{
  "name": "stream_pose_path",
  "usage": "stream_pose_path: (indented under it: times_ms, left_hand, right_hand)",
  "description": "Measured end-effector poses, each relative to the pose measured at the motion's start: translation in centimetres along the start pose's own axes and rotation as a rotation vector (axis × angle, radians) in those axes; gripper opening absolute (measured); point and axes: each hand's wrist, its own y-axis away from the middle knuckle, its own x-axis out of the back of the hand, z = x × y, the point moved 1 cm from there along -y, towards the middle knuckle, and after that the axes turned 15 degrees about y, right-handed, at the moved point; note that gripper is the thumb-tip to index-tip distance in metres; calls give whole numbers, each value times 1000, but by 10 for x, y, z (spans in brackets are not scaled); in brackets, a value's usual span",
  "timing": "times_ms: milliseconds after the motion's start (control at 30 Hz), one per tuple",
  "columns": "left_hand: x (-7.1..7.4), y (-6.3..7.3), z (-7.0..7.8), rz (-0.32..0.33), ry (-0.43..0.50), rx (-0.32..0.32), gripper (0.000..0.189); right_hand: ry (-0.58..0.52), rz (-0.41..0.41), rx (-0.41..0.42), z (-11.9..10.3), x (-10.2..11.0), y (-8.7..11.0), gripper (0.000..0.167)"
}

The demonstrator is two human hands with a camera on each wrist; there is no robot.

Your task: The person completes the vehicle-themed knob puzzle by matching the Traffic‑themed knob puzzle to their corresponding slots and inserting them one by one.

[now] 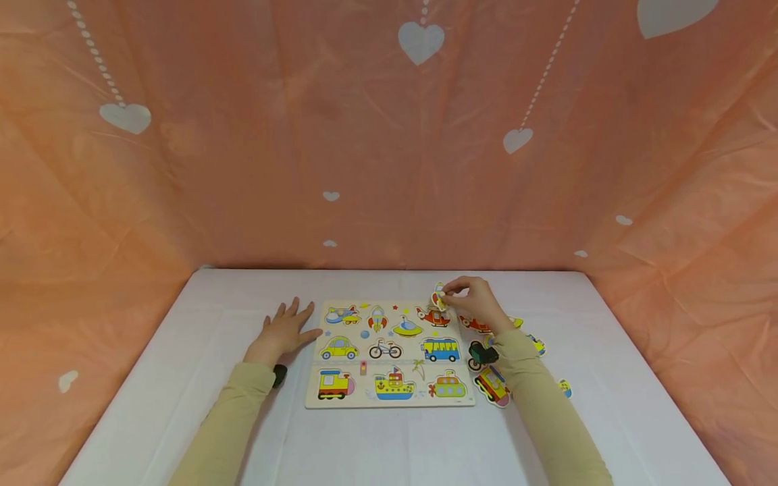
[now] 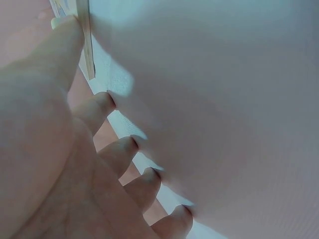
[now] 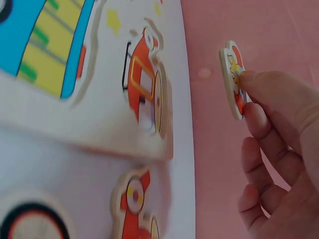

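A wooden picture puzzle board (image 1: 407, 368) with vehicle shapes lies flat on the table. My right hand (image 1: 477, 300) pinches a small red and yellow wooden puzzle piece (image 3: 233, 79), which looks like a rocket, between thumb and index finger. It is held up over the board's far right corner, near the red helicopter picture (image 1: 434, 316). The other right fingers curl loosely below it in the right wrist view. With fingers spread, my left hand (image 1: 283, 334) rests on the table at the board's left side, its thumb (image 2: 60, 45) against the board's edge.
Loose pieces lie right of the board, partly under the right forearm: a helicopter piece (image 1: 473, 325), a train piece (image 1: 494, 386), a wheeled piece (image 1: 476, 364) and several others. A white cloth covers the table (image 1: 377, 445); an orange curtain (image 1: 365, 135) hangs behind.
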Motion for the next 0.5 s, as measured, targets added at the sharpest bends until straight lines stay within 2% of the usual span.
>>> stream_pose_path:
  times_ms: [300, 500]
  left_hand:
    - [-2, 0, -2, -12, 19, 18, 75]
    - [-2, -2, -4, -4, 6, 6, 75]
  right_hand:
    - [-30, -53, 7, -15, -12, -4, 13]
    - [-46, -43, -4, -26, -17, -9, 11]
